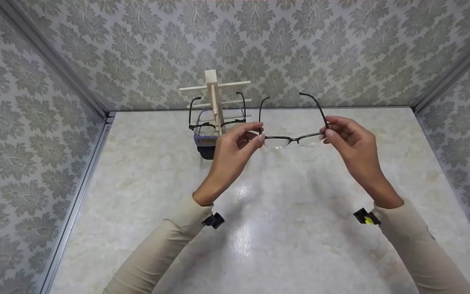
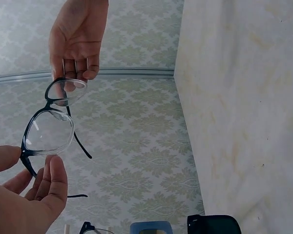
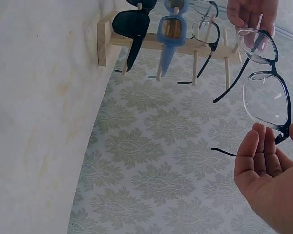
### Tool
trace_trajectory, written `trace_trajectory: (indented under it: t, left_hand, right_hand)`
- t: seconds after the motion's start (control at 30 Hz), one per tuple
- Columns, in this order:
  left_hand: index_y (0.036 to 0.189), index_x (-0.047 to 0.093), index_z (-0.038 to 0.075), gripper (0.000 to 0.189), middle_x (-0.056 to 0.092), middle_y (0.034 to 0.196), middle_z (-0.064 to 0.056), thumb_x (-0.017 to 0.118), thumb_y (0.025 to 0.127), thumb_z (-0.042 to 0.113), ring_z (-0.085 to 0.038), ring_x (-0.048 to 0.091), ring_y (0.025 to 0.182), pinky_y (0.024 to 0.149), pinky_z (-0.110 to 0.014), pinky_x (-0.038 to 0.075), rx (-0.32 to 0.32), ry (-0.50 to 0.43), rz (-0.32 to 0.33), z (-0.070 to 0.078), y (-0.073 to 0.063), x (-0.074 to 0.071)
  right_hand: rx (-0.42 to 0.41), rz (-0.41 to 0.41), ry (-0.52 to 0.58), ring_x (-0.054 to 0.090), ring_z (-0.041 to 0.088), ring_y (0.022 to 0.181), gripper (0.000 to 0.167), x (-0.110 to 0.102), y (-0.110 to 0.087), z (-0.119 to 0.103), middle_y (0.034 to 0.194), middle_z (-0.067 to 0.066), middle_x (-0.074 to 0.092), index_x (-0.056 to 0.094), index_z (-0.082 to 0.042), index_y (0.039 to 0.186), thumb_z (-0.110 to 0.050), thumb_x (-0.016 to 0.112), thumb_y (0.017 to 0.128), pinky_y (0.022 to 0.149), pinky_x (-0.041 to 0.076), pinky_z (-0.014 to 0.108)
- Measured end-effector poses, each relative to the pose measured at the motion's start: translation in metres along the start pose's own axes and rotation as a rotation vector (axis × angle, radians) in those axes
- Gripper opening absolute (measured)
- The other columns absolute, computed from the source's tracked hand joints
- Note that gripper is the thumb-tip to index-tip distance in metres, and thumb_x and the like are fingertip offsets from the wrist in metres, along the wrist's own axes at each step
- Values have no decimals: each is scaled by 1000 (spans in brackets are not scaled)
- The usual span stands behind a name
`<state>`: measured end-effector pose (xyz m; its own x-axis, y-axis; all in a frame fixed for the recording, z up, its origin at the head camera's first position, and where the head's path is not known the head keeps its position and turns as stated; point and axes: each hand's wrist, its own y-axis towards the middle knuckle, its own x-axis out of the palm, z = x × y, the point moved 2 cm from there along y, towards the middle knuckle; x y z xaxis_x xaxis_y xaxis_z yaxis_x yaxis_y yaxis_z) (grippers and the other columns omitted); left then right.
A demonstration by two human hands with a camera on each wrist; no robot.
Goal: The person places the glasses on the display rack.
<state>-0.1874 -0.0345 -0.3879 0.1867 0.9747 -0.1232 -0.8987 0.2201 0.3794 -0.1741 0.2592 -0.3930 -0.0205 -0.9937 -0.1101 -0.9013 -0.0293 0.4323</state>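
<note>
A pair of eyeglasses [image 1: 294, 140] with dark upper rims, clear lower rims and black temples hangs in the air above the table, temples unfolded and pointing away. My left hand [image 1: 235, 149] pinches the left hinge corner between thumb and fingers. At the opposite corner, my right hand [image 1: 355, 147] pinches the frame the same way. Left of the eyeglasses stands a wooden display rack [image 1: 211, 76] with crossing pegs. It bears dark-topped glasses [image 3: 213, 46], blue sunglasses [image 3: 172, 39] below them, and black sunglasses [image 3: 132, 24] lowest. My left hand partly covers the rack in the head view.
The pale marbled table [image 1: 292, 228] spreads under both hands. Patterned panels [image 1: 255, 45] enclose it at the back and sides, with metal edging [image 1: 74, 204] on the left. The rack's top pegs [image 1: 235, 84] hold nothing.
</note>
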Motion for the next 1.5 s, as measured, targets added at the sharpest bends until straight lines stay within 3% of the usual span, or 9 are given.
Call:
trace_trajectory:
  t: [0.4,0.63,0.9,1.17,1.5]
  left_hand:
    - [137,72,-6,32,74,123,-14,74,106,5,-23,76,103,92,-37,66,21,-1,36,25,14,-17]
    - [136,72,-7,32,74,124,-20,73,106,3,-23,77,103,93,-40,66,54,12,69,36,21,-34]
    - [136,71,-9,32,74,120,-19,72,106,3,-25,76,99,91,-36,65,55,13,110,49,29,-54]
    - [136,72,-8,30,76,116,-17,71,107,2,-35,74,95,86,-36,64,67,25,134,55,32,-73]
    - [134,73,-9,30,73,122,-27,72,106,2,-31,75,94,86,-32,64,56,29,183,58,30,-97]
  right_hand:
    - [-46,13,21,74,22,102,31,13,22,-18,114,16,75,68,11,137,1,67,108,88,62,27]
    - [-65,-4,12,73,28,103,31,26,37,-27,113,16,74,68,10,138,0,67,108,88,62,28]
    - [-61,-51,-14,73,26,97,33,41,53,-38,113,17,73,69,6,140,0,67,108,86,62,29]
    - [-59,-83,-12,72,26,94,32,57,65,-45,114,14,75,71,3,140,-1,66,108,89,62,31]
    - [-71,-118,11,73,24,94,35,82,79,-46,114,19,73,67,7,143,0,66,108,87,63,31]
